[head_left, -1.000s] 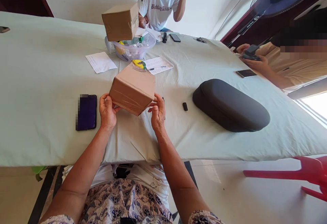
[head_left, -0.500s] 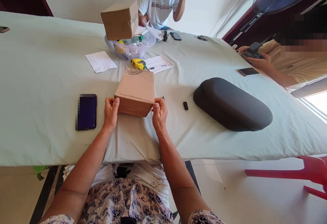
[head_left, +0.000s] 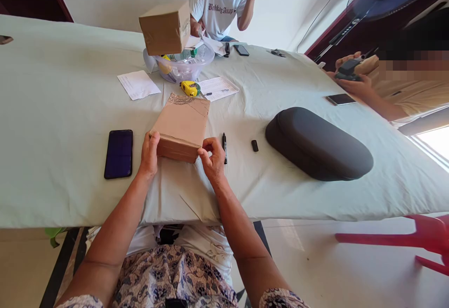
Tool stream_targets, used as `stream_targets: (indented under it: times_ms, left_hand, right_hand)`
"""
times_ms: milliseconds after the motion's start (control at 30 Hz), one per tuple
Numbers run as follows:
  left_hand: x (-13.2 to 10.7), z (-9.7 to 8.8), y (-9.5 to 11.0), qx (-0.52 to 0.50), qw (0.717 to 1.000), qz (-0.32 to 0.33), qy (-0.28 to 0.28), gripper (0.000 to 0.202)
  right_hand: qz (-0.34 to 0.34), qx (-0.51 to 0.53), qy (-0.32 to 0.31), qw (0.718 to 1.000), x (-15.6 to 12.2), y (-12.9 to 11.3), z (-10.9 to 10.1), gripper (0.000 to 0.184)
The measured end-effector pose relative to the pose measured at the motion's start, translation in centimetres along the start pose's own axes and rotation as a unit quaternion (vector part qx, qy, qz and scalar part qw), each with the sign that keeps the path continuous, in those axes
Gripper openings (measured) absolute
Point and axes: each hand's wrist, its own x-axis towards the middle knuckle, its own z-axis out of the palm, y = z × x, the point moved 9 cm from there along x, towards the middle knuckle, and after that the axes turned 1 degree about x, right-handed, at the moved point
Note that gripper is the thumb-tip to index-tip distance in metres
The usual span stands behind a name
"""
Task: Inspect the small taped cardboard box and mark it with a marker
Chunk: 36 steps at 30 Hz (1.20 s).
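Both hands are handling a cardboard box (head_left: 182,123)

Over the tablecloth (head_left: 63,102), the left hand (head_left: 149,156) is gripping the box's eight o'clock corner, thumb on top, other fingers mostly hidden. The right hand (head_left: 213,162) is touching the five o'clock corner, thumb and forefinger nearly together; whether they are pinching it, I cannot tell. A marker (head_left: 225,150) is lying at the box's four o'clock, a tape measure (head_left: 190,88) at twelve
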Motion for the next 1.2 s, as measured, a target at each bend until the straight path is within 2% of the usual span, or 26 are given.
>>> stream_targets:
  times_ms: [100, 167, 367, 633, 733, 800, 933, 1033, 1133, 1200]
  left_hand:
    - [0.0, -0.1, -0.5, -0.073, 0.996, -0.052, 0.028, 0.071]
    - [-0.1, 0.0, 0.1, -0.109, 0.992, -0.058, 0.036, 0.072]
    - [-0.4, 0.6, 1.8, -0.177, 0.983, -0.051, 0.019, 0.07]
    - [-0.6, 1.1, 1.5, -0.219, 0.971, -0.099, 0.011, 0.067]
    - [-0.6, 1.4, 1.2, -0.213, 0.97, -0.113, -0.012, 0.072]
    - [-0.7, 2.0, 1.0, -0.208, 0.97, -0.118, -0.048, 0.076]
    - [-1.0, 3.2, 0.4, -0.161, 0.974, -0.097, -0.124, 0.076]
    - [-1.3, 3.7, 0.3, -0.09, 0.983, -0.055, -0.151, 0.072]
    - [-1.8, 4.2, 0.6, -0.035, 0.985, -0.024, -0.167, 0.072]
    - [-2.1, 4.6, 0.7, -0.012, 0.984, -0.017, -0.177, 0.075]
  right_hand:
    - [-0.019, -0.01, -0.018, 1.0, -0.1, -0.3, 0.5, 0.041]
    - [-0.017, -0.019, -0.029, 0.999, -0.1, -0.2, 0.8, 0.038]
    - [-0.02, -0.031, -0.033, 0.999, 0.0, 0.2, 0.8, 0.038]
    - [-0.027, 0.012, -0.064, 0.997, -0.1, 0.2, 1.4, 0.04]
    - [-0.036, 0.013, -0.053, 0.998, -0.2, 0.0, 1.2, 0.038]
    - [-0.036, 0.012, -0.032, 0.999, -0.3, 0.1, 0.8, 0.037]
    - [-0.024, 0.03, 0.056, 0.998, -0.3, 0.9, -0.7, 0.032]
    - [-0.003, 0.045, 0.113, 0.993, -0.4, 1.8, -1.8, 0.03]
    - [0.011, 0.05, 0.126, 0.991, -0.5, 2.3, -1.9, 0.037]
    - [0.02, 0.049, 0.115, 0.992, -0.6, 2.3, -1.5, 0.054]
